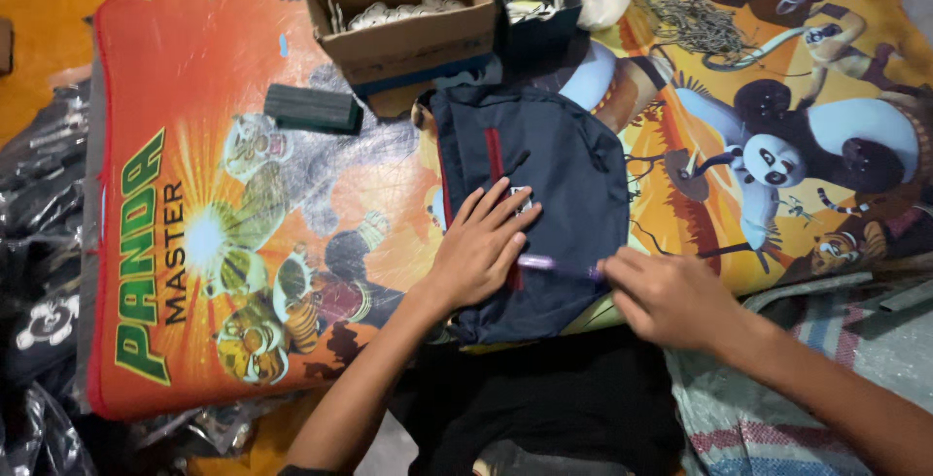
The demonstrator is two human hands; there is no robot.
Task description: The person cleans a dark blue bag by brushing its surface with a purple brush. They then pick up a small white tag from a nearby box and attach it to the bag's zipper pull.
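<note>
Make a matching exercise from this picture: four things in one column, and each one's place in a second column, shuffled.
Things:
1. left hand
2. purple pen
3. dark green block
4. cardboard box

Places:
A. held in the right hand, tip on the cloth
B. at the mat's far edge, white pieces inside
C. flat on the navy garment
D. alone on the orange mat, left of the garment

Pairs: 1-C, 2-A, 3-D, 4-B

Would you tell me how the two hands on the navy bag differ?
The left hand lies flat, fingers spread, on the navy bag; the right hand is curled, pinching a purple pen. The left sits mid-bag, the right at its edge. Both are bare.
</note>
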